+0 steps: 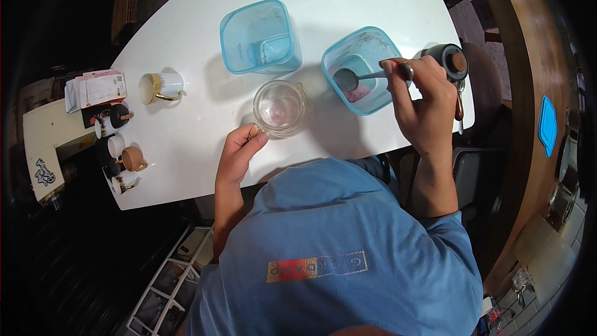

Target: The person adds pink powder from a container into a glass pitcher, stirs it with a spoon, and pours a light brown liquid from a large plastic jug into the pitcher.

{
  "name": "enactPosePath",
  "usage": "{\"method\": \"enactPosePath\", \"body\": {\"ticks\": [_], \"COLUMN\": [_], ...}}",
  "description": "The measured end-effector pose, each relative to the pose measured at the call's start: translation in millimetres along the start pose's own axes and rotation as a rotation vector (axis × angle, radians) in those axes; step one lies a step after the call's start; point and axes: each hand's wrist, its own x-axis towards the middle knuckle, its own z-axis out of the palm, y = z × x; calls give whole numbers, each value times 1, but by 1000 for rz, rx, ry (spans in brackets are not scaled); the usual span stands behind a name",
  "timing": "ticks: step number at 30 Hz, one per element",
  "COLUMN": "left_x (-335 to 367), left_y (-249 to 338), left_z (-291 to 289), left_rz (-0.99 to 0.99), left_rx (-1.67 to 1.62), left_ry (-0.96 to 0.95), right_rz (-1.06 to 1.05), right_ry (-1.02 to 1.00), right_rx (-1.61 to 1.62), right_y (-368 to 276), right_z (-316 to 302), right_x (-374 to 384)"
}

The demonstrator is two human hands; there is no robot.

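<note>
My left hand (239, 152) grips the handle of a clear glass jug (301, 118), which stands near the table's front edge with a little pinkish content at its bottom. Held in my right hand (426, 102) is a dark metal ladle (346, 79), its bowl lowered inside a blue translucent container (331, 45). Pink powder (359, 94) lies at the bottom of that container, beside the ladle's bowl. A second blue translucent container (229, 31) stands farther back and to the left, behind the jug. Some residue shows on its bottom.
A white table (186, 162) carries everything. At its left are a white and gold mug (149, 89), several smaller cups, a brown cup (132, 158) and a stack of papers (96, 89). A dark lidded pot (449, 62) stands at the right edge, close to my right hand.
</note>
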Motion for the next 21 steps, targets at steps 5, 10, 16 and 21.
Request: {"method": "enactPosePath", "body": {"ticks": [5,10,16,21], "left_x": [-1,-3,-1,1], "left_y": [1,2,8,12], "left_z": [1,4,15,22], "left_rz": [17,45,66,69], "left_rx": [-8,-31,-21,-17], "left_ry": [-2,-4,23,24], "right_rz": [156,405,377,173], "right_ry": [98,277,497,609], "right_rx": [116,383,470,540], "right_y": [5,8,-7,-28], "right_z": [-3,-15,-44,-41], "right_x": [-3,-6,-4,-14]}}
